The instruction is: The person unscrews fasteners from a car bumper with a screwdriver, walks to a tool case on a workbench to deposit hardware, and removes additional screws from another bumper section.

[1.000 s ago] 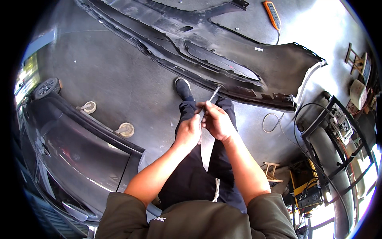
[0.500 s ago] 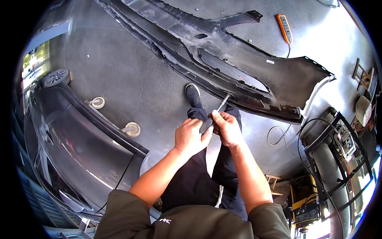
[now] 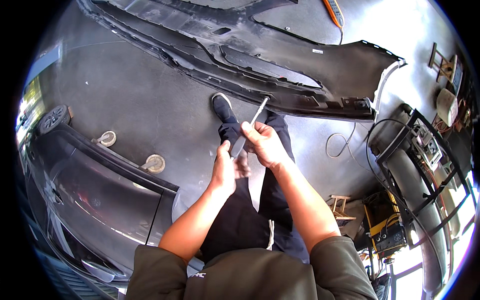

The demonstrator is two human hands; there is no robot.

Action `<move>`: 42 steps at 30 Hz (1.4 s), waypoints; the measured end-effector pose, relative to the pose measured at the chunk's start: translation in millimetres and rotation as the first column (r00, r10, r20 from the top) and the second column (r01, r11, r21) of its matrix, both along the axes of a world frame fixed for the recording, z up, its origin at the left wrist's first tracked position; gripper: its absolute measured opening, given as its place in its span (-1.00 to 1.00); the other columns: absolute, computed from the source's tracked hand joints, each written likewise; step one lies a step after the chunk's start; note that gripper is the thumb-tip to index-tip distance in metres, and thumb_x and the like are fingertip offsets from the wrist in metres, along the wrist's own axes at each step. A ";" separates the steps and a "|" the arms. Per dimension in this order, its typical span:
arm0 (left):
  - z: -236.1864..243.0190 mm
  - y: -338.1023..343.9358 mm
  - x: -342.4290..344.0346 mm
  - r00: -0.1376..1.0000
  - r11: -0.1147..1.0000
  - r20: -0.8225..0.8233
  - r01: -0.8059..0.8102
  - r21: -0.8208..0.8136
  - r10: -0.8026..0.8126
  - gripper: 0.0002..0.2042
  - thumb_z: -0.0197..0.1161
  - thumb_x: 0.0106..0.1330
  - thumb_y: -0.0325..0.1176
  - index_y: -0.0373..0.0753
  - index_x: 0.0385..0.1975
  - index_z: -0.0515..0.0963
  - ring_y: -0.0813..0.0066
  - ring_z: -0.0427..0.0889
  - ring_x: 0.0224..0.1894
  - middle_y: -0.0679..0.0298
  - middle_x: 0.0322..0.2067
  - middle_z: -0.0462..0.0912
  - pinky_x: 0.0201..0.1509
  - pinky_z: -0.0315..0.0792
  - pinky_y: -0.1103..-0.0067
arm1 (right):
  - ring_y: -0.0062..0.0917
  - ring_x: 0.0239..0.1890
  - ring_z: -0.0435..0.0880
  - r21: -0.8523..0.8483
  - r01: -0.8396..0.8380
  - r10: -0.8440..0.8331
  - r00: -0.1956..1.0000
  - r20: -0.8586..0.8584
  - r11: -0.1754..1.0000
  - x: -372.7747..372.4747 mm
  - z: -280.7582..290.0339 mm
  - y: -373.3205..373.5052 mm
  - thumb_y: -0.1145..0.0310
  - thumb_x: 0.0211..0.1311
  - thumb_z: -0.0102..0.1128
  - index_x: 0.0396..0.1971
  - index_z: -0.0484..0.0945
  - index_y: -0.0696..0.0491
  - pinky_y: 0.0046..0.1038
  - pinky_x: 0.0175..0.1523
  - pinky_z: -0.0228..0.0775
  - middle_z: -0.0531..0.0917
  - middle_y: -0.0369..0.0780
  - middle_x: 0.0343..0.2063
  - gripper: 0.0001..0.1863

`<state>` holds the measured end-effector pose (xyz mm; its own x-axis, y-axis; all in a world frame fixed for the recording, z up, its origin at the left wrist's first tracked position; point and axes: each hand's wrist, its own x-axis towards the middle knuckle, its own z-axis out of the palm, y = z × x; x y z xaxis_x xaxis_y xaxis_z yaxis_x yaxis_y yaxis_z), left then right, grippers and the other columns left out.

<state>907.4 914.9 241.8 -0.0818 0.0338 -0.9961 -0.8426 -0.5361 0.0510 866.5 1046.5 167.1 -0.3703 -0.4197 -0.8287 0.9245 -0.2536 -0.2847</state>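
Observation:
A screwdriver [image 3: 259, 111] with a grey handle and a long metal shaft slants up and away from me. Its far end is at the near edge of a dark car bumper [image 3: 362, 75], which lies inner side up on the floor. My right hand [image 3: 265, 143] pinches the screwdriver between thumb and fingers, where the handle meets the shaft. Beside the handle's near end is my left hand [image 3: 224, 167], its thumb raised and its fingers apart and slightly blurred. Whether its palm touches the handle I cannot tell.
On the left stands a dark car [image 3: 100, 180], with white-wheeled casters [image 3: 154, 163] beside it. An orange handheld device [image 3: 334, 12] with a cable lies beyond the bumper. At right are a black metal frame [image 3: 400, 137], a yellow-and-black machine [image 3: 387, 227] and a small wooden stool [image 3: 341, 207].
My left hand has loosened from the handle, its fingers spreading. Both hands and the screwdriver sit further left in view; the bumper and surroundings have shifted up and left with the head.

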 end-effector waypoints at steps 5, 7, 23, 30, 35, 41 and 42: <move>-0.2 6.1 12.4 0.652 0.662 -0.315 0.391 -0.640 -0.690 -0.74 0.11 0.52 -0.18 -0.29 -0.26 0.48 0.58 0.49 -0.60 0.33 -0.54 0.50 -0.52 0.47 0.61 | -0.79 -0.50 0.42 0.102 -0.003 0.006 1.000 -0.021 0.995 -5.3 8.9 -10.0 -0.03 0.38 0.36 -0.31 0.62 0.12 -0.65 -0.40 0.25 0.56 -0.41 -0.52 -0.56; 4.2 5.7 2.1 0.919 0.919 -0.193 0.285 -0.271 -0.342 -0.67 0.03 0.54 -0.10 -0.24 -0.33 0.48 0.57 0.43 -0.64 0.34 -0.60 0.46 -0.54 0.43 0.57 | -0.76 -0.40 0.49 0.043 0.000 0.002 0.999 -0.037 0.999 -9.9 9.7 -5.0 0.01 0.47 0.25 -0.13 0.62 0.14 -0.63 -0.29 0.33 0.64 -0.36 -0.38 -0.58; -48.8 -38.1 -23.1 0.953 0.939 -0.160 0.206 -0.274 -0.256 -0.68 0.05 0.55 -0.07 -0.20 -0.12 0.59 0.61 0.54 -0.39 0.43 -0.39 0.57 -0.24 0.48 0.59 | -0.57 -0.38 0.53 -0.056 0.314 -0.280 0.904 0.324 0.948 -0.6 -16.5 8.8 0.13 0.51 0.19 -0.28 0.60 0.02 -0.47 -0.22 0.42 0.62 -0.32 -0.40 -0.74; -99.2 3.9 -101.9 0.723 0.727 -0.190 0.567 -0.386 -0.665 -0.69 0.24 0.46 -0.18 -0.34 -0.09 0.61 0.55 0.56 -0.45 0.29 -0.44 0.60 -0.39 0.49 0.51 | -0.54 -0.37 0.58 -0.165 0.414 -0.320 0.855 0.409 0.895 -0.9 -4.7 8.0 0.10 0.58 0.02 -0.08 0.53 0.07 -0.37 -0.16 0.52 0.65 -0.28 -0.36 -0.68; -99.3 33.3 -124.6 0.684 0.624 0.000 0.664 -0.411 -0.729 -0.65 0.31 0.44 -0.10 -0.33 -0.28 0.59 0.52 0.47 -0.71 0.32 -0.63 0.54 -0.70 0.37 0.46 | -0.54 -0.31 0.56 -0.209 0.594 -0.474 0.770 0.427 0.777 -2.0 6.1 11.1 0.17 0.63 -0.22 0.00 0.51 0.10 -0.32 -0.11 0.57 0.62 -0.27 -0.28 -0.64; -101.8 21.7 -125.0 0.735 0.726 -0.074 0.640 -0.251 -0.674 -0.67 0.29 0.46 -0.08 -0.29 -0.29 0.58 0.56 0.42 -0.74 0.36 -0.66 0.48 -0.80 0.29 0.50 | -0.53 -0.32 0.61 -0.199 0.632 -0.501 0.738 0.452 0.749 4.6 -6.0 4.7 0.34 0.61 -0.10 -0.07 0.51 0.14 -0.28 -0.09 0.71 0.61 -0.23 -0.28 -0.78; -90.2 26.9 -132.1 0.728 0.712 -0.022 0.662 -0.232 -0.685 -0.66 0.27 0.47 -0.07 -0.29 -0.26 0.60 0.58 0.41 -0.74 0.37 -0.65 0.47 -0.82 0.27 0.53 | -0.52 -0.33 0.63 -0.207 0.629 -0.498 0.741 0.449 0.749 2.6 -6.3 6.5 0.37 0.57 0.01 -0.12 0.52 0.13 -0.29 -0.10 0.76 0.60 -0.24 -0.31 -0.84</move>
